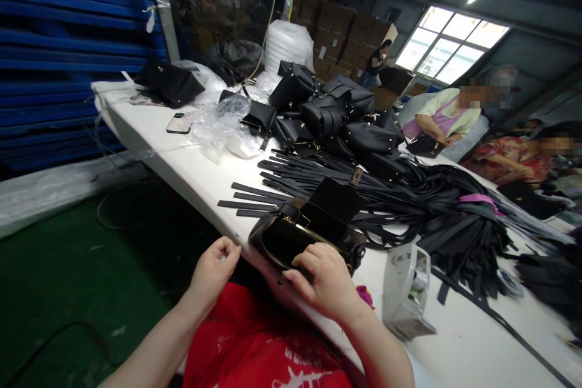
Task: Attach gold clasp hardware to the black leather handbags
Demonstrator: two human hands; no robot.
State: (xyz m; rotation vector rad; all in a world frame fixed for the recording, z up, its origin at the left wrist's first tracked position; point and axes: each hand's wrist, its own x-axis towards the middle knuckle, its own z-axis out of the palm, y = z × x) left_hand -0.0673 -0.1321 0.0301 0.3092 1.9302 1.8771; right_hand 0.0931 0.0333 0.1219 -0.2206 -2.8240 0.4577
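Note:
A black handbag [304,230] with gold trim lies open at the near edge of the white table [182,157], its flap standing up. My right hand [321,279] rests on the bag's front rim, fingers curled over it. My left hand [214,270] hovers just left of the bag, off the table's edge, with thumb and fingertips pinched together; what they hold, if anything, is too small to name. A fan of several black leather straps [409,200] spreads out behind the bag.
A white tape dispenser [407,288] stands right of my hand. A pile of finished black bags [331,115], crumpled plastic wrap [218,124] and a phone [179,123] lie farther along the table. Other people sit at the far right. The floor at left is green.

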